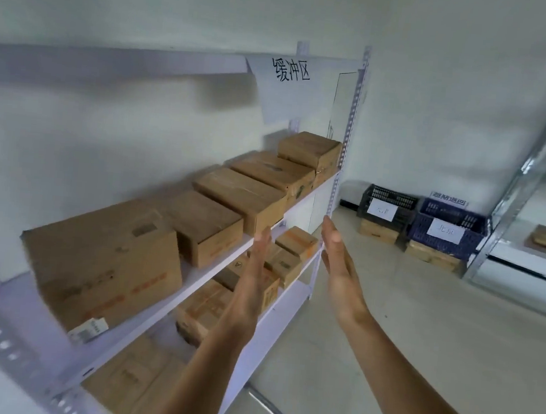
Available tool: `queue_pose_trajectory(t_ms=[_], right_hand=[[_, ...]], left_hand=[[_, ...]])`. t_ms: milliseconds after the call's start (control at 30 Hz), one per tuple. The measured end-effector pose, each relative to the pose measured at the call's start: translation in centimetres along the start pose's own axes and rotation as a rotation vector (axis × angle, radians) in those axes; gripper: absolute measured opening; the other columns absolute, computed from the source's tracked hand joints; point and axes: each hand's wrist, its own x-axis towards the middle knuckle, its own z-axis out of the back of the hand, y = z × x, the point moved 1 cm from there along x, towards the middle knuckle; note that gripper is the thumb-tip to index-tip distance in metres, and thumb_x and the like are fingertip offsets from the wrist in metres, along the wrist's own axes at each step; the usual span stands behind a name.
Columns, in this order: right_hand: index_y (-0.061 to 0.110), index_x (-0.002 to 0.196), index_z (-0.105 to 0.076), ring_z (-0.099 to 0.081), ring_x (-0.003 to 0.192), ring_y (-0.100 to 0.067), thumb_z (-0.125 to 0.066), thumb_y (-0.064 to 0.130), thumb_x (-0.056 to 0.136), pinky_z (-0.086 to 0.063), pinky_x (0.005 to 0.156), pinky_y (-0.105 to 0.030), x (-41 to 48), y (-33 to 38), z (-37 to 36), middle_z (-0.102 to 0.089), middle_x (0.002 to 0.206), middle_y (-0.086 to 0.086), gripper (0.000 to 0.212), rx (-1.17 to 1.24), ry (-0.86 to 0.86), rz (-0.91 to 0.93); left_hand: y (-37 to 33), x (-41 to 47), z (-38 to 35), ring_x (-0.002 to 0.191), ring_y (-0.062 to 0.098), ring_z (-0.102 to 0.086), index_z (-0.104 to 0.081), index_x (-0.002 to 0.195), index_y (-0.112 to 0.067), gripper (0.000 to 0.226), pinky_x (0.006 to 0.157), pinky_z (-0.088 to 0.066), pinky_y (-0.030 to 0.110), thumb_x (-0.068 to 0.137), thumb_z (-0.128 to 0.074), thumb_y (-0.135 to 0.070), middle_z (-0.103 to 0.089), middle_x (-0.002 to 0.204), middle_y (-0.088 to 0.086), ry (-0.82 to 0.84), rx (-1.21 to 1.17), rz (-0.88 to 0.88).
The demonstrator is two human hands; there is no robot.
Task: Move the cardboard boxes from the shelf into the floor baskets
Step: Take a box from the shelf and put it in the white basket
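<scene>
On the middle shelf [204,275], 5 cardboard boxes [102,258]; 2 floor baskets [421,234] beyond.

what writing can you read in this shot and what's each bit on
"缓冲区": paper sign hanging from the top shelf beam.
"北京": white label on the blue basket.
Paper label on the black basket: too faint to read.
Wall sign above the blue basket: blurred.
Print and stickers on the boxes: blurred, unreadable.
</scene>
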Motion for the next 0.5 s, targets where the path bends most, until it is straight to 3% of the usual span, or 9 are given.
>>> queue_pose_trajectory(t_ms=[67, 133, 200, 233, 267, 300, 367, 433, 500], right_hand=[[0.049, 0.162, -0.033, -0.028, 0.151, 0.013, -0.033, 0.087, 0.089, -0.02, 0.128, -0.027, 3.0, -0.5, 1.8, -0.034, 0.166, 0.031, 0.081, 0.006, -0.014, -0.001], [0.049, 0.161, -0.035, -0.028, 0.152, 0.01, -0.034, 0.087, 0.089, -0.019, 0.13, -0.03, 6.0, -1.2, 3.6, -0.033, 0.167, 0.03, 0.082, 0.014, -0.022, -0.005], [0.05, 0.161, -0.035, -0.028, 0.154, 0.007, -0.034, 0.088, 0.088, -0.019, 0.131, -0.033, 9.0, -2.2, 5.5, -0.033, 0.167, 0.029, 0.082, 0.011, -0.03, -0.002], [0.051, 0.161, -0.035, -0.028, 0.155, 0.005, -0.034, 0.088, 0.088, -0.018, 0.132, -0.035, 10.6, -2.7, 6.5, -0.033, 0.167, 0.029, 0.082, 0.016, -0.028, -0.006], [0.051, 0.16, -0.035, -0.027, 0.155, 0.004, -0.033, 0.087, 0.089, -0.018, 0.132, -0.036, 12.1, -3.3, 7.5, -0.033, 0.168, 0.028, 0.08, 0.02, -0.022, -0.007], [0.052, 0.16, -0.035, -0.027, 0.156, 0.002, -0.033, 0.086, 0.089, -0.019, 0.132, -0.036, 13.7, -3.9, 8.5, -0.033, 0.168, 0.026, 0.079, 0.02, -0.016, -0.008], [0.055, 0.158, -0.036, -0.027, 0.157, 0.0, -0.032, 0.085, 0.09, -0.02, 0.129, -0.032, 17.0, -4.9, 10.8, -0.033, 0.168, 0.025, 0.074, 0.023, 0.003, -0.014], [0.053, 0.159, -0.036, -0.027, 0.156, 0.0, -0.032, 0.081, 0.093, -0.02, 0.13, -0.033, 20.7, -6.0, 13.6, -0.033, 0.169, 0.024, 0.072, 0.034, 0.015, -0.015], [0.048, 0.161, -0.035, -0.027, 0.157, 0.0, -0.032, 0.079, 0.094, -0.019, 0.132, -0.036, 24.6, -7.0, 16.4, -0.032, 0.17, 0.022, 0.075, 0.038, 0.062, -0.023]], left_hand=[[0.4, 3.5, -0.9, 0.108, -0.038, -0.051, -0.041, 0.143, -0.058, 0.061, 0.089, -0.046, 0.004, 0.089, -0.037, -0.085, -0.054, 0.13, -0.052, -0.004, -0.031, 0.003], [0.6, 6.8, -1.9, 0.096, -0.031, -0.059, -0.05, 0.143, -0.052, 0.085, 0.083, -0.046, 0.011, 0.07, -0.055, -0.097, -0.061, 0.122, -0.043, -0.053, -0.1, 0.053], [0.9, 9.9, -3.0, 0.089, -0.032, -0.062, -0.055, 0.13, -0.054, 0.084, 0.077, -0.051, 0.011, 0.062, -0.06, -0.103, -0.069, 0.104, -0.049, -0.06, -0.069, 0.073], [0.9, 11.5, -3.7, 0.091, -0.031, -0.063, -0.055, 0.128, -0.055, 0.076, 0.075, -0.054, 0.008, 0.068, -0.058, -0.102, -0.069, 0.101, -0.051, -0.06, -0.064, 0.085], [1.2, 13.1, -4.3, 0.1, -0.027, -0.064, -0.054, 0.133, -0.055, 0.069, 0.08, -0.056, 0.008, 0.079, -0.054, -0.097, -0.069, 0.104, -0.051, -0.062, -0.048, 0.09], [1.3, 14.9, -5.1, 0.118, -0.019, -0.063, -0.052, 0.143, -0.053, 0.067, 0.095, -0.054, 0.014, 0.089, -0.045, -0.092, -0.069, 0.115, -0.049, -0.065, -0.025, 0.094], [1.5, 18.9, -6.7, 0.154, 0.006, -0.041, -0.036, 0.165, -0.045, 0.078, 0.125, -0.034, 0.04, 0.097, -0.027, -0.084, -0.052, 0.159, -0.031, -0.12, 0.037, 0.099], [1.7, 22.6, -8.8, 0.163, 0.016, -0.029, -0.03, 0.169, -0.041, 0.091, 0.128, -0.022, 0.047, 0.092, -0.025, -0.089, -0.032, 0.176, -0.016, -0.148, 0.063, 0.107], [2.0, 26.2, -11.1, 0.163, 0.018, -0.03, -0.029, 0.17, -0.039, 0.1, 0.129, -0.024, 0.048, 0.087, -0.028, -0.096, -0.028, 0.178, -0.012, -0.206, 0.053, 0.099]])
